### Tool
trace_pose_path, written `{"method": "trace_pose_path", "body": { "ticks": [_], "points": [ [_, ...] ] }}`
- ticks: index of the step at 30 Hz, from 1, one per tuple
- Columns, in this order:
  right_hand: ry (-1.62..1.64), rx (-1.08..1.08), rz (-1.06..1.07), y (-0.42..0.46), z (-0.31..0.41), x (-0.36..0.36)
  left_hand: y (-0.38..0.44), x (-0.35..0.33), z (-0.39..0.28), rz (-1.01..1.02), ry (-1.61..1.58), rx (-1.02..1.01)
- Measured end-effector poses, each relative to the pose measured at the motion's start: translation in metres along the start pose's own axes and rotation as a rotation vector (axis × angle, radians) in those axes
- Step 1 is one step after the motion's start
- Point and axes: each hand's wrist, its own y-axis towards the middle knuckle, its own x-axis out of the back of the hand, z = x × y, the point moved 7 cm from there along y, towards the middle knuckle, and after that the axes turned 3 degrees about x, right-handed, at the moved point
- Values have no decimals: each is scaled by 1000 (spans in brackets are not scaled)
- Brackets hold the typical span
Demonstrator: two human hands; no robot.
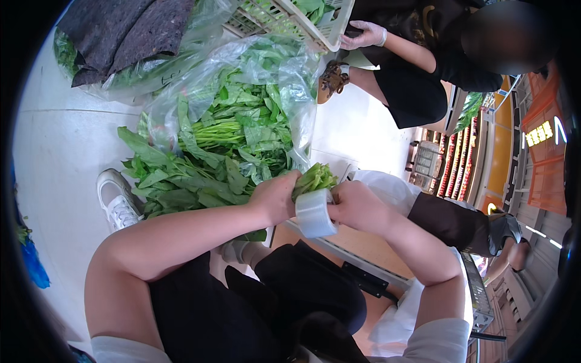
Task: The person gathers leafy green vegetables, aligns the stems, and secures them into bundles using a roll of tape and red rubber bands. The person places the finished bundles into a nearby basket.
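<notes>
My left hand [275, 198] grips a bunch of leafy green vegetables [195, 183] near its stems. The leaves fan out to the left, and the cut stem ends [316, 177] poke out past my fingers toward my right hand. In my right hand [363, 206] is a wide roll of clear tape [316, 214], held against the stem ends. Whether a strip of tape is stuck to the stems cannot be made out. Just beyond the bunch lies an opened clear plastic bag [297, 90] full of more leafy bunches [254, 104].
A co-worker's gloved hand [365, 35] touches a pale plastic crate [313, 34] holding greens. Dark felt-like cloth [127, 36] covers another bag of greens at upper left. A second person in an apron [454, 222] stands at right. Produce shelves [458, 159] stand farther off.
</notes>
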Motion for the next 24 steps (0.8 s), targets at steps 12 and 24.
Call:
{"method": "trace_pose_path", "body": {
  "ticks": [12,24],
  "points": [
    [-875,1087,-679,-39,100,24,5,4,-2,-70,43,-111],
    [-472,514,273,128,99,25,-4,-5,-1,57,-7,-35]
  ]
}}
